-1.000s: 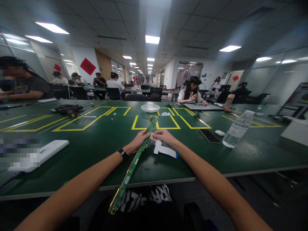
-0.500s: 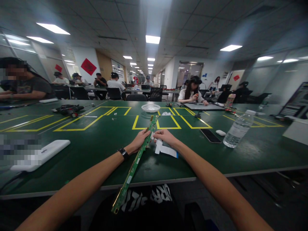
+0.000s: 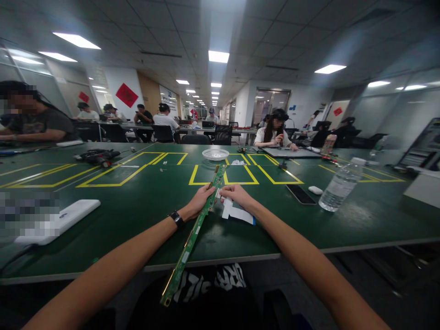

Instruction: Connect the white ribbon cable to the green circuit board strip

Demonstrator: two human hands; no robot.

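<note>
Ceiling lights (image 3: 218, 56) are glowing over this long room, and people are sitting at tables farther back. Closer by, a green worktop (image 3: 137, 229) is stretching out in front of the person I'm watching, with yellow tape (image 3: 202, 184) marking boxes toward its far edge.

Both hands are working close together, just in from the middle of the near edge. Fingers and thumb of the left hand (image 3: 201, 200) are closing on a long, narrow circuit board (image 3: 192, 236) in its upper half; the board is slanting, its lower end reaching out past the near edge and over the person's lap. Right beside it, the right hand (image 3: 236, 193) is pinching a white ribbon cable (image 3: 242, 214) against the board's right side — whether the end is seated in a connector, I can't tell, as the fingertips are covering it. The cable's blue-tipped end is showing just beneath the right wrist. A dark watch (image 3: 176, 219) is circling the left wrist.

Off to the right, a phone (image 3: 300, 194), a small white case (image 3: 315, 189) and a clear bottle (image 3: 340, 185) are sitting in a loose row. Toward the left edge, a white flat device (image 3: 80, 213) is lying at a slant. Near the far edge, a white dish (image 3: 215, 159) is resting almost straight ahead — and a co-worker (image 3: 271, 135) is sitting to the right of it.
</note>
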